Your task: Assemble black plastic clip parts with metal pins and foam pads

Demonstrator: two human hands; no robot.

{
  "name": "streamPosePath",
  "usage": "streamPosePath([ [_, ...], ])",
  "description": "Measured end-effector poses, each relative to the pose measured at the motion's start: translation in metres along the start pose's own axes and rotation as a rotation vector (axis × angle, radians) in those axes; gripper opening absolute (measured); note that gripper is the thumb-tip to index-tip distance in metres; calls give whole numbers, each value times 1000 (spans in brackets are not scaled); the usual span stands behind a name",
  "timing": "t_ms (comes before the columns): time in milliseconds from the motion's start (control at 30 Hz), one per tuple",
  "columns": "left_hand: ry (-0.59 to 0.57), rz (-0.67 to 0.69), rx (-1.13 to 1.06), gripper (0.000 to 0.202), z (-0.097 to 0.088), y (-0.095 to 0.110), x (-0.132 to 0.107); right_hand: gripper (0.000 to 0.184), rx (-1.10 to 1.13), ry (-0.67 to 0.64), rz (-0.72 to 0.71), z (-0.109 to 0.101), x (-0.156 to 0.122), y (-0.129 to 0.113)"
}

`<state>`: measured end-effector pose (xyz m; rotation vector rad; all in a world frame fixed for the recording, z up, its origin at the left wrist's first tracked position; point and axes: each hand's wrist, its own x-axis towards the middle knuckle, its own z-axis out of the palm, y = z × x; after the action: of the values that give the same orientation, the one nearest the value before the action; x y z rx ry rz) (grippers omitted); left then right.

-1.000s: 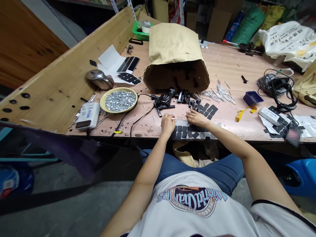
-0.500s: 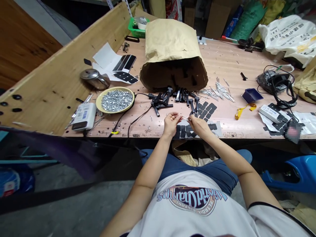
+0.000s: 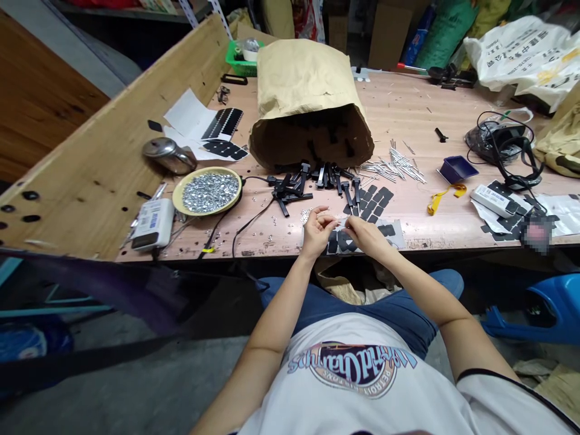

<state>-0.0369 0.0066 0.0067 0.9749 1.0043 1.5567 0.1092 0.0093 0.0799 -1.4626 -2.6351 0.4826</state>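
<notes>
My left hand (image 3: pixel 318 232) is pinched at the thumb and fingertips, over the table's front edge; whatever sits in the pinch is too small to make out. Close to its right, my right hand (image 3: pixel 366 234) has its fingers closed on a thin metal rod (image 3: pixel 343 224), whose short visible end points at the left fingertips. Under and beside both hands lies a sheet with black adhesive pads (image 3: pixel 387 230). Just beyond are several black plastic parts with long stems (image 3: pixel 347 192), at the mouth of a large paper sack (image 3: pixel 303 78). Loose thin metal rods (image 3: pixel 401 164) lie to their right.
At left, a yellow bowl (image 3: pixel 179 199) holds small metal pieces, near a metal pot (image 3: pixel 165 154) and a white box-shaped device (image 3: pixel 154 223). Cables cross the table there. To the right are a dark blue tray (image 3: pixel 458 169), a yellow strap (image 3: pixel 435 202) and a black headset (image 3: pixel 516 163).
My hands have drawn slightly apart, and less of the thin rod shows between them. The whole view has shifted a little.
</notes>
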Motion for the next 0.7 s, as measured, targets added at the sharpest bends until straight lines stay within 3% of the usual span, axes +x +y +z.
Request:
streamPosePath([
  [167,-76,1,-54,48,2,-3,-3,23,227,35,-42,9,-3,10],
  [333,-117,-72,-20,49,8,-13,-8,30,305,139,-181,13,-37,41],
  [367,-126,-88,9,50,10,-16,-9,30,272,155,-122,14,-45,49],
  [500,-48,-89,158,49,13,-22,-9,33,62,194,347,31,-68,66],
  [567,-16,-72,226,45,10,-21,-8,31,56,139,370,44,-71,62],
  [633,-9,-46,268,42,7,-18,-6,30,109,110,272,54,-71,55],
  [700,3,-9,293,40,3,-15,-5,31,131,174,295,59,-69,53],
])
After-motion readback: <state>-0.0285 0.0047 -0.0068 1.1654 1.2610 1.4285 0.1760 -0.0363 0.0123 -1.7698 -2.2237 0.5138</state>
